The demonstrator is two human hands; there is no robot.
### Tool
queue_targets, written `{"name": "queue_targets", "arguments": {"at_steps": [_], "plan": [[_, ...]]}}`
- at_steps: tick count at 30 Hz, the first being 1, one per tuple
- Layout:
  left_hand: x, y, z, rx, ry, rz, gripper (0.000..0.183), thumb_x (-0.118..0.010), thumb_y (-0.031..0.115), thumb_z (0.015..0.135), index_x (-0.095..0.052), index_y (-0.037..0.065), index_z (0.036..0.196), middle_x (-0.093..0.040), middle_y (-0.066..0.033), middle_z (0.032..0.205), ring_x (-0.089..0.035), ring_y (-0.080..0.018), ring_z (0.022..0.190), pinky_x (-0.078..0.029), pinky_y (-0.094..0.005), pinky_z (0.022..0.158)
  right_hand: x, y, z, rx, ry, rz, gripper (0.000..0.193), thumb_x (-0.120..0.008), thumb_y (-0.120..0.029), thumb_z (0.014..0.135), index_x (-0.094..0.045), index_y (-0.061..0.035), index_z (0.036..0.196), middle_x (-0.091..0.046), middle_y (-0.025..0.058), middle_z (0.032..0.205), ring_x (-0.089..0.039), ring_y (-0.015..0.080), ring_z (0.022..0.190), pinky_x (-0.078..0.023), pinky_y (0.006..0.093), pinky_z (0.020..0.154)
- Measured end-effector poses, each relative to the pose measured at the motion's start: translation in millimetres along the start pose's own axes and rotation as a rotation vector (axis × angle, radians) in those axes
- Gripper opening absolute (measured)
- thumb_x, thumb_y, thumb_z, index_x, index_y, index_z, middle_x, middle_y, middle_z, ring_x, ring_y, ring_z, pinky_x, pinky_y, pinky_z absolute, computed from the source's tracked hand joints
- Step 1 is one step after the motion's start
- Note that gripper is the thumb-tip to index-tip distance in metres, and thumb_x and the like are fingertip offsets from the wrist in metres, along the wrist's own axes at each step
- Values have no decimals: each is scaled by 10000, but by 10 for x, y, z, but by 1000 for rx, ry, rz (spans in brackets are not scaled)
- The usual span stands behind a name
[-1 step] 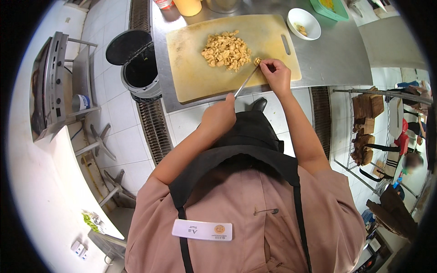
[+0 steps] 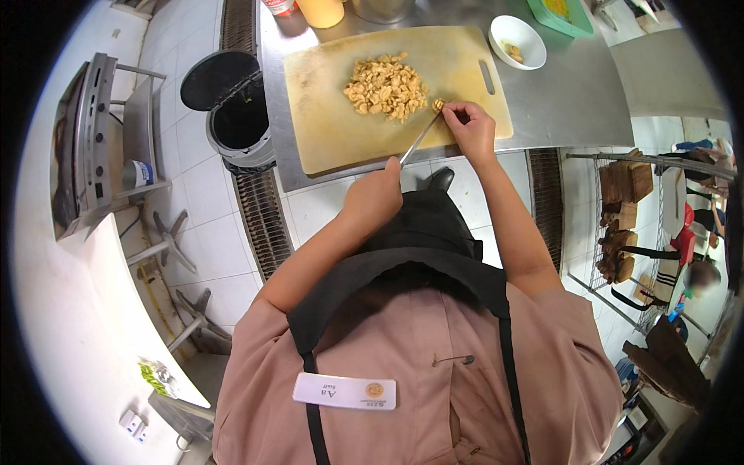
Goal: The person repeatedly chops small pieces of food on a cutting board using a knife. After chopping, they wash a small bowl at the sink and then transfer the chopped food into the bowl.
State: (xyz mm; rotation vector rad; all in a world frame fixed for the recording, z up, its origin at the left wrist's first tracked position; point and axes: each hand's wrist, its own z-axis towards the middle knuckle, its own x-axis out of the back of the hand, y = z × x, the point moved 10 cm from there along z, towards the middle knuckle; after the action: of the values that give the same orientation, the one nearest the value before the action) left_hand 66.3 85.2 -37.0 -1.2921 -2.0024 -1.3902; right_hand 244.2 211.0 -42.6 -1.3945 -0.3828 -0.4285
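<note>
My left hand (image 2: 373, 194) is closed round the handle of a knife (image 2: 418, 144). Its thin blade slants up and right, the tip reaching the small tan food piece (image 2: 439, 105) beside my right hand. With thumb and fingers drawn together, my right hand (image 2: 471, 130) pinches that piece against the right part of a yellowed cutting board (image 2: 322, 128). Left of it lies a heap of chopped tan food pieces (image 2: 385, 87), whose kind I cannot make out. A white bowl (image 2: 536, 32) with a few similar pieces stands beyond the board's right end.
The board lies on a steel table (image 2: 573, 101). At its back are a yellow container (image 2: 321, 11), a metal pot (image 2: 383, 8) and a green tray (image 2: 575, 29). A lidded black bin (image 2: 240, 159) stands at left. Wooden blocks fill a rack (image 2: 624, 182) at right.
</note>
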Motion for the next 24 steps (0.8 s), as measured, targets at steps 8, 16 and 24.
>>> {"name": "queue_targets", "arguments": {"at_steps": [8,16,24], "plan": [[301,-66,-163,44,34,13,163,-407,166,925,-434,15,979,-629,-254,741,-612,-450,717,-451,-570,653,-97,-397,193,408,-231,-140,231,-615,-18,792,-642,-32,1021,-637,136,1042,-638,250,884,-520,333,791],[246,-225,-123,48,96,58,147,-437,96,865,-441,14,986,-632,-243,726,-624,-438,693,-468,-556,624,-257,-477,169,403,-447,-178,193,-640,-58,816,-634,-36,1008,-624,135,1021,-611,313,912,-505,362,796],[162,-215,-96,-5,132,125,197,-452,71,834,-455,4,1020,-636,-225,698,-634,-418,653,-487,-534,584,-185,-376,91,279,-162,-136,129,-686,-114,807,-666,2,861,-651,128,904,-634,283,725,-519,341,653]]}}
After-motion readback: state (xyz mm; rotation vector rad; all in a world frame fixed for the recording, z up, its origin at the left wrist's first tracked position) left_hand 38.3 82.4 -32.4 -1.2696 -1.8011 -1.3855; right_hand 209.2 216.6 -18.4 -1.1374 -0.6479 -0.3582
